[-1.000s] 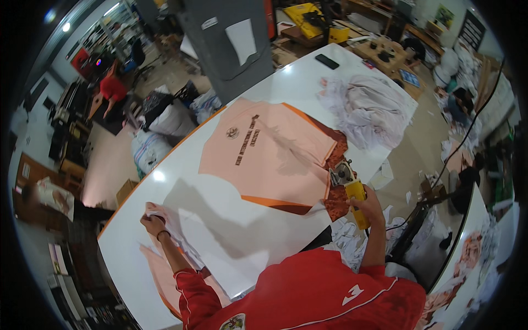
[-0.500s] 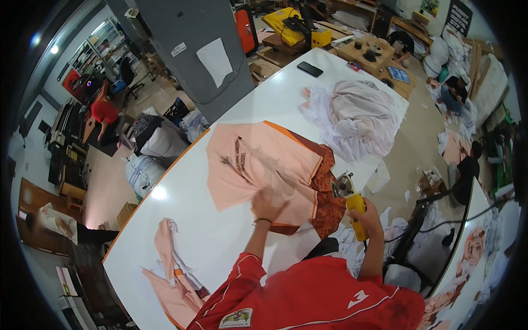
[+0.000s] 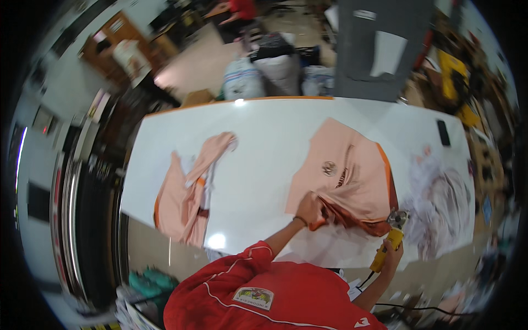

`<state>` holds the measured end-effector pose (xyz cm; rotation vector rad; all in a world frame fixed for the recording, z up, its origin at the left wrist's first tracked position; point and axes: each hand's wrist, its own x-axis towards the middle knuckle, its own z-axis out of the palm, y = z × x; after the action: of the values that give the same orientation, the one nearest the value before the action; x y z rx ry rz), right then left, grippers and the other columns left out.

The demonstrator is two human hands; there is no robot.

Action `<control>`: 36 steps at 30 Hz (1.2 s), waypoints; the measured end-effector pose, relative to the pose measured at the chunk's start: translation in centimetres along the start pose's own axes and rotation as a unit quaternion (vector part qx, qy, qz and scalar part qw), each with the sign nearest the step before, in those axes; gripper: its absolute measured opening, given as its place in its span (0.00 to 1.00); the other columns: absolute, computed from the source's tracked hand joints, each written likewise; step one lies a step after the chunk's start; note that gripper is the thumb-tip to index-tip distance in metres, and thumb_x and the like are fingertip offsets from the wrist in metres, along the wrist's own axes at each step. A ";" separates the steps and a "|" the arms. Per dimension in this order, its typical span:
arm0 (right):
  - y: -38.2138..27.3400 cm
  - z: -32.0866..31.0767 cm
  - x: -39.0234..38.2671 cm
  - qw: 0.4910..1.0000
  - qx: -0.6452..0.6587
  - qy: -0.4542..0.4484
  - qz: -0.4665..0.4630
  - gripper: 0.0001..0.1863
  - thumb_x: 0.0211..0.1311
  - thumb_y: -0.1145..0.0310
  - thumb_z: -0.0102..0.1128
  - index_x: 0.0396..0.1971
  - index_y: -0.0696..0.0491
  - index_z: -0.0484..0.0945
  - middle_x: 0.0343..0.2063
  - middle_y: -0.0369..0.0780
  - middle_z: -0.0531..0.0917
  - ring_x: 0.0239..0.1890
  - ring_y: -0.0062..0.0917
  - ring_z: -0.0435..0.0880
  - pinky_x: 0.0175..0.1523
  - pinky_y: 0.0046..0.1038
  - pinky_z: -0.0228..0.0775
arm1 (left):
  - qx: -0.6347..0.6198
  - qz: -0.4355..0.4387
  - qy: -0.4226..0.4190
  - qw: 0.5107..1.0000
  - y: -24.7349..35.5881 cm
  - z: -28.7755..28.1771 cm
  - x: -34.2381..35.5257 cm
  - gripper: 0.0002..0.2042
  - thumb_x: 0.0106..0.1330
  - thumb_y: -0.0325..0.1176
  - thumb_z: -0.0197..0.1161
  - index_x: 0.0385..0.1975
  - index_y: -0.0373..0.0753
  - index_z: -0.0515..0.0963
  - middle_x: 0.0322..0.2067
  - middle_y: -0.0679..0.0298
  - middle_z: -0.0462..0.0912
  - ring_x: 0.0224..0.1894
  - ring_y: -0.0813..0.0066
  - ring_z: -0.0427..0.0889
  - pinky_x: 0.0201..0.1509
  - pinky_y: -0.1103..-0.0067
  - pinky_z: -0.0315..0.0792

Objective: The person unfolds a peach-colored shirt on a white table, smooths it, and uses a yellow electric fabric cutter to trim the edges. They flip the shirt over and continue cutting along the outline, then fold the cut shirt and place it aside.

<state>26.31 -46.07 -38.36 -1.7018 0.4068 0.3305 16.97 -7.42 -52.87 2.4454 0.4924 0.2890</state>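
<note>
Garment piece, peach, with orange edging and a dark reddish patterned underside; laid right of centre on a white bench. A dark round emblem and dark lettering are borne on its face. Its near left corner is gathered up and folded over, the underside exposed along the near edge.

Hands, one pair, held apart. By the left hand, closed, the lifted corner is gripped; a dark band is worn at that wrist. By the right hand, a yellow power tool with a round metal head is grasped about its body. The head is set at the piece's near right corner; whether cloth is touched cannot be told. A dark cord is attached at the tool's lower end.

Also on the bench: peach cloth, crumpled, placed at the left; a heap of whitish-grey fabric, placed at the right; a black phone, laid near the far right corner.
</note>
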 end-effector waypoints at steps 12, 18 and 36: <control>3.3 12.8 6.1 0.992 -0.002 -0.125 0.007 0.18 0.63 0.66 0.73 0.47 0.56 0.77 0.28 0.39 0.80 0.21 0.31 0.83 0.27 0.34 0.81 | -0.192 -0.066 0.551 0.809 -17.5 -48.4 -3.4 0.20 0.87 0.45 0.46 0.51 0.35 0.80 0.51 0.58 0.83 0.55 0.66 0.82 0.62 0.70 0.77; 5.1 14.7 6.1 0.989 -0.112 -0.079 -0.062 0.20 0.64 0.62 0.74 0.48 0.58 0.79 0.35 0.40 0.83 0.33 0.30 0.85 0.39 0.34 0.80 | -0.177 -0.061 0.639 0.746 -19.8 -64.8 -0.9 0.18 0.84 0.44 0.50 0.52 0.34 0.77 0.47 0.60 0.81 0.50 0.71 0.78 0.58 0.73 0.72; 9.3 17.4 1.4 0.944 -0.266 0.084 -0.175 0.44 0.53 0.60 0.83 0.69 0.58 0.71 0.52 0.56 0.88 0.56 0.49 0.89 0.60 0.43 0.82 | 0.463 -0.097 0.536 0.700 -49.4 -89.6 -0.8 0.28 0.53 0.56 0.78 0.40 0.35 0.86 0.42 0.59 0.90 0.42 0.64 0.90 0.40 0.65 0.87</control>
<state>23.55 -30.33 -50.13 -2.2995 0.1326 0.0282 -26.01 76.51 -13.06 2.8124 1.7180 1.7952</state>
